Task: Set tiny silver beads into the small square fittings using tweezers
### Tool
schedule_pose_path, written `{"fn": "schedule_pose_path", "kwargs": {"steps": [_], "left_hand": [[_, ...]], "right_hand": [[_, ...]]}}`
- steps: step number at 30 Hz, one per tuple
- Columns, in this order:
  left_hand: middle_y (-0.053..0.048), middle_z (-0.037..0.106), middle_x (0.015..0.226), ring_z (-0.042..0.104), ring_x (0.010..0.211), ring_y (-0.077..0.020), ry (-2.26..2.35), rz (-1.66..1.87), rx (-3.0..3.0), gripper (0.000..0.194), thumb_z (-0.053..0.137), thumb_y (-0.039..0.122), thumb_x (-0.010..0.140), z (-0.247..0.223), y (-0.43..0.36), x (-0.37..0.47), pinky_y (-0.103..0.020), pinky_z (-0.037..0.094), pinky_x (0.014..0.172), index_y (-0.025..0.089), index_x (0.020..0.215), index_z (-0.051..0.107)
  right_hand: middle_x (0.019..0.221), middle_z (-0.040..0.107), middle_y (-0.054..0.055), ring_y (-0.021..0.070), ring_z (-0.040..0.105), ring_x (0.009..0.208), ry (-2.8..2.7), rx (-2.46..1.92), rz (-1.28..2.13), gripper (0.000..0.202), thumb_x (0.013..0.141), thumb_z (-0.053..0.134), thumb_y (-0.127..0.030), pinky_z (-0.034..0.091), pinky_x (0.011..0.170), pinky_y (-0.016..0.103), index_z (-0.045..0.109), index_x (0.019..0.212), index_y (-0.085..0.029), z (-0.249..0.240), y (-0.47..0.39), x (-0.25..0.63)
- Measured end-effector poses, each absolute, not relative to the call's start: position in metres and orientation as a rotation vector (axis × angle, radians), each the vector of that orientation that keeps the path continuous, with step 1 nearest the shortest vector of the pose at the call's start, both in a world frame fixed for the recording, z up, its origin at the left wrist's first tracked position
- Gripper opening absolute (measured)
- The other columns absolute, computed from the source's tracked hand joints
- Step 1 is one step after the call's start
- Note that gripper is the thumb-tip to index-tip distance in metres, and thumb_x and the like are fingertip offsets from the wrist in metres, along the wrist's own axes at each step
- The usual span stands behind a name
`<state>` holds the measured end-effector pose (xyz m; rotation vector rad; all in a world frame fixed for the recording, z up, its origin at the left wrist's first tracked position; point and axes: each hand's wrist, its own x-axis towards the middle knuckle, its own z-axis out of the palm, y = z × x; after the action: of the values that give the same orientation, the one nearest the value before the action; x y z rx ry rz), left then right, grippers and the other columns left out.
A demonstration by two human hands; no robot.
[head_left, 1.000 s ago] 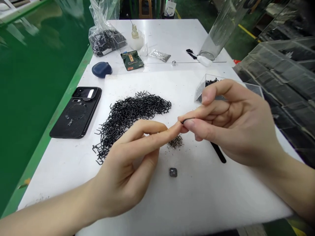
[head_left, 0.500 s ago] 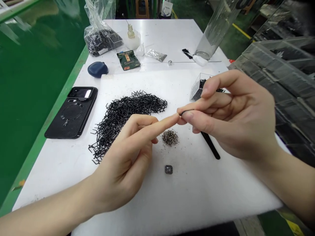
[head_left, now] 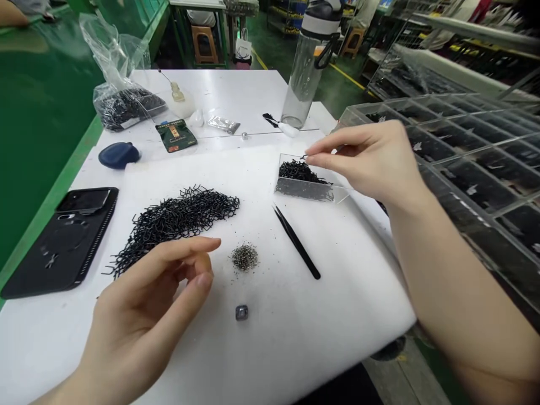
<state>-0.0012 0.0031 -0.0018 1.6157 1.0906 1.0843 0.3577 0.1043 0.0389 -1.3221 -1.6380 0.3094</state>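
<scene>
Over the clear plastic box (head_left: pixel 291 188) with bent black pieces in it, my right hand (head_left: pixel 367 160) pinches a small bent black piece (head_left: pixel 304 158) between thumb and forefinger. My left hand (head_left: pixel 152 306) hovers in front of the heap of bent black pieces (head_left: pixel 185 211), holding nothing, its thumb and forefinger apart. To the right of that hand lies a small pile of tiny metallic bits (head_left: pixel 244 257), with a small grey square block (head_left: pixel 242 313) nearer to me. Black tweezers (head_left: pixel 297 243) rest on the white mat, below the box.
A black phone (head_left: pixel 63 242) and a dark blue object (head_left: pixel 118 155) are at the left. Farther back stand a bag of black pieces (head_left: pixel 126 107), a dark green packet (head_left: pixel 176 135) and a clear bottle (head_left: pixel 301 79). A compartment tray (head_left: pixel 464 152) borders the right side.
My hands have parted. The right one has moved away to the clear box with the black piece; the left one has opened its fingers. The camera view has shifted.
</scene>
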Motion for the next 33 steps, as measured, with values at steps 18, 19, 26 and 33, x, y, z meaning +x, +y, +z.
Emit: {"fn": "schedule_pose_path", "kwargs": {"steps": [18,19,26,33], "left_hand": [[0.003,0.08,0.083,0.072,0.07,-0.0167,0.944,1.002,2.033,0.028,0.083,0.007,0.096,0.005,0.006,0.004,-0.027,0.063,0.063,0.033,0.106,0.086],[0.002,0.079,0.085,0.072,0.071,-0.0167,0.939,0.96,2.076,0.026,0.084,0.008,0.096,0.006,0.005,0.005,-0.028,0.064,0.066,0.031,0.107,0.085],[-0.002,0.081,0.096,0.076,0.085,-0.0181,0.848,0.698,2.345,0.017,0.083,0.013,0.099,0.005,-0.001,0.007,-0.029,0.067,0.074,0.026,0.111,0.083],[0.001,0.078,0.089,0.067,0.083,-0.0156,0.871,0.779,2.4,0.017,0.085,0.008,0.107,0.001,-0.004,0.007,-0.027,0.062,0.078,0.024,0.113,0.085]], "right_hand": [[0.061,0.08,-0.004,0.0194,0.067,0.043,-2.272,-1.361,1.008,0.024,0.101,0.089,-0.045,0.046,0.044,0.037,0.071,0.094,-0.031,0.054,0.075,0.347],[0.063,0.08,-0.005,0.0188,0.065,0.044,-2.313,-1.367,1.001,0.027,0.1,0.088,-0.044,0.045,0.046,0.037,0.065,0.096,-0.031,0.05,0.075,0.342],[0.058,0.066,-0.01,0.0174,0.058,0.05,-2.347,-1.288,1.004,0.021,0.085,0.081,-0.018,0.04,0.056,0.038,0.066,0.094,-0.03,0.029,0.077,0.325],[0.049,0.054,-0.005,0.0202,0.054,0.041,-1.786,-1.241,0.982,0.02,0.088,0.085,-0.052,0.043,0.043,0.038,0.085,0.086,-0.032,0.031,0.081,0.314]]}}
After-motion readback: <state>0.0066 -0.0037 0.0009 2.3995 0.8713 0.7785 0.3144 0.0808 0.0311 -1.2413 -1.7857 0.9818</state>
